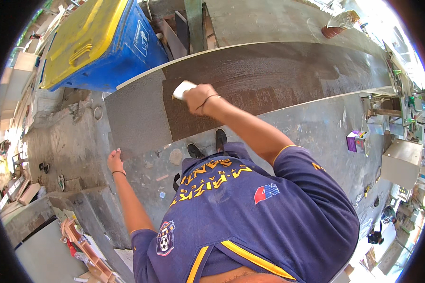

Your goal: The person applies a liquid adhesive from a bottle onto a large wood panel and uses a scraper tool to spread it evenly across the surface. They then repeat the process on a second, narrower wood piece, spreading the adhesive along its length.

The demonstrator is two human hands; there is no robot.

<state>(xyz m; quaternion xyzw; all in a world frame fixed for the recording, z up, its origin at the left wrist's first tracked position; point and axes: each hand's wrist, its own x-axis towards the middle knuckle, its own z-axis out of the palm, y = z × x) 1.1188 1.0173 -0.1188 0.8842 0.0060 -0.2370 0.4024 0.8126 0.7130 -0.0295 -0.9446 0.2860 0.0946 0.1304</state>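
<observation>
A long flat panel (278, 70) lies across in front of me, its surface dark brown and streaked with a wet-looking shine. Its left end is a dull grey section (137, 115), divided from the brown by a straight line. My right hand (199, 98) is closed round a white, flat-bladed spreader (183, 88), held at the brown surface near that line. My left hand (115, 161) hangs by the panel's near left corner, fingers loosely out and nothing visible in them. Whether it touches the corner I cannot tell.
Beyond the panel's left end stands a blue bin (137, 47) with a yellow lid (87, 35). A bag-topped reddish-brown container (333, 31) sits on the far surface. A purple box (356, 141) and a pale cabinet (401, 158) are on the right. My shoes (221, 137) are close to the panel's near edge.
</observation>
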